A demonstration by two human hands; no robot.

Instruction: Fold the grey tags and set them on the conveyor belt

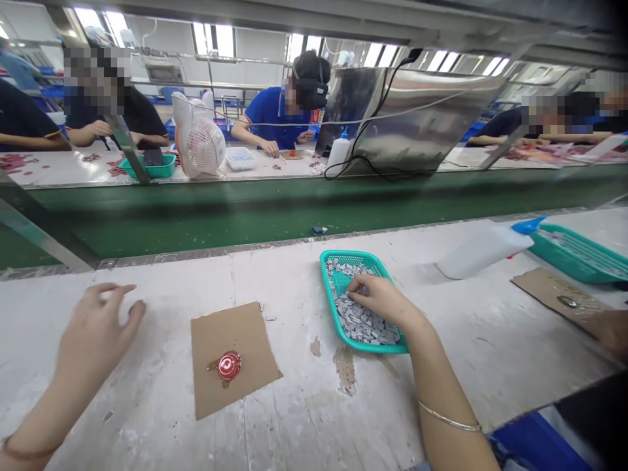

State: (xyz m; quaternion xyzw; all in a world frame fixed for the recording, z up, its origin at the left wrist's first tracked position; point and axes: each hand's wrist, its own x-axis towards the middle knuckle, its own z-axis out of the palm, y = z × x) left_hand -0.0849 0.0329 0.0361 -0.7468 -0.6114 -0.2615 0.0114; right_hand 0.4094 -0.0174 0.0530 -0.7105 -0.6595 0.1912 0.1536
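My left hand is over the left of the white table, its fingers curved and apart, with nothing between them. My right hand reaches into a green plastic basket full of small grey rectangular pieces. Its thumb and fingers are pinched together at the pieces; what they grip, if anything, is hidden. Between the hands, a square of brown cardboard lies flat. On it sits a shiny red disc with wet-looking brownish spots around it.
Right of the basket is a tilted white bottle with a blue cap. Beyond it are another green basket and cardboard with a nearby person's hand. A green conveyor belt runs behind; co-workers sit across it.
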